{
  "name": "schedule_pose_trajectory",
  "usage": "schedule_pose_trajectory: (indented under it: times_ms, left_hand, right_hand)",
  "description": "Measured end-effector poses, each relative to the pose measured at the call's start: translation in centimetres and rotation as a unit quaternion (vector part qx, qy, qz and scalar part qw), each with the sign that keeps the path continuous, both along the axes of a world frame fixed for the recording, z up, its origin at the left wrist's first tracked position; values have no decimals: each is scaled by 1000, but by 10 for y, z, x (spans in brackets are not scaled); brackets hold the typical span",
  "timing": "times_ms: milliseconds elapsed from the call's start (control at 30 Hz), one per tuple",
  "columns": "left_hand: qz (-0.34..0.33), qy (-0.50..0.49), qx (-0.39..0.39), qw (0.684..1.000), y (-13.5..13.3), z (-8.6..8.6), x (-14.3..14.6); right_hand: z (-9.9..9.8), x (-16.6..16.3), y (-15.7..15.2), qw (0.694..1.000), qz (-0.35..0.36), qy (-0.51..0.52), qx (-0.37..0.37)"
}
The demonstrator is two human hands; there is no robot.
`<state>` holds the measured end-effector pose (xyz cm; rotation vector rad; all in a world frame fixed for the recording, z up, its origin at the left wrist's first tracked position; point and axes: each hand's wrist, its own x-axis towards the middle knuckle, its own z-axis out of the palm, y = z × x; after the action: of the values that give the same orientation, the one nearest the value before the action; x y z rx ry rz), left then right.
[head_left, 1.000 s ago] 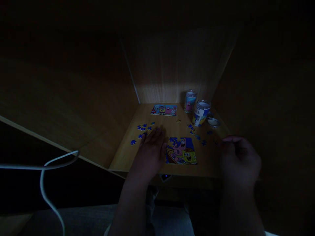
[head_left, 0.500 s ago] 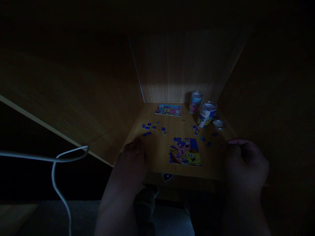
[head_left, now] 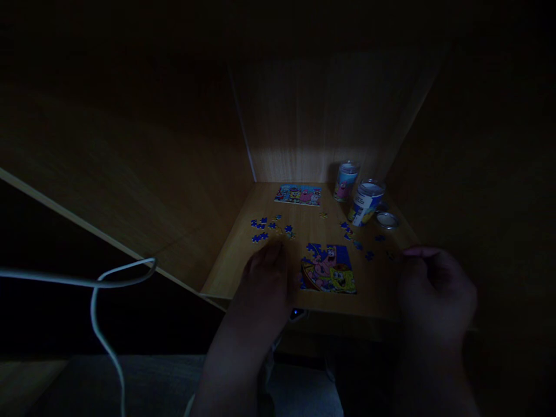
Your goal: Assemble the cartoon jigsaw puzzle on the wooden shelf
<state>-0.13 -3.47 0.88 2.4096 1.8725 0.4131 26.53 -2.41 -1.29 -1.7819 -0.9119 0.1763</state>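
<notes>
One left hand, shifted inward since half a second ago, when it was seen near the left edge of the wooden board; it is now placed between the left loose pieces and the partly joined puzzle. Its fingers are bunched together and directed forward; whether anything is gripped beneath them cannot be told. One right hand, little moved, at the board's right side: fingers curled, thumb and forefinger drawn together near the right loose pieces; whether a piece is pinched cannot be told. The joined puzzle is laid flat near the front edge, its upper left left ragged; no added piece is discernible, so the work is judged unadvanced by this shift, though the ragged side is brought nearer the left hand. Toward the back are kept one picture panel, two printed canisters and, beside them, a round lid.
</notes>
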Motion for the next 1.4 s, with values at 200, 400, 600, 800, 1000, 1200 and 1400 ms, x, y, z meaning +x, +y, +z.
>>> schedule_pose_trajectory:
  times_ms: [200,400,600,800,1000,1200,1400]
  left_hand:
    - [99,37,29,994,13,-9,-17]
    - [100,51,11,994,5,-1,-34]
    - [53,50,8,997,-13,6,-37]
    - [126,125,-52,983,-23,19,-63]
    - [129,136,-64,980,-13,20,-65]
    - [58,17,39,997,25,-4,-41]
    - [103,32,57,993,35,-24,-34]
  right_hand:
    - [-2,1,1,1000,2,-1,15]
    - [1,0,2,1000,10,18,18]
    - [1,1,1,1000,1,8,-5]
    - [-1,2,0,1000,-4,-2,-17]
    - [-1,2,1,1000,4,-10,1]
    - [1,0,2,1000,7,-10,6]
    - [0,0,2,1000,5,-2,6]
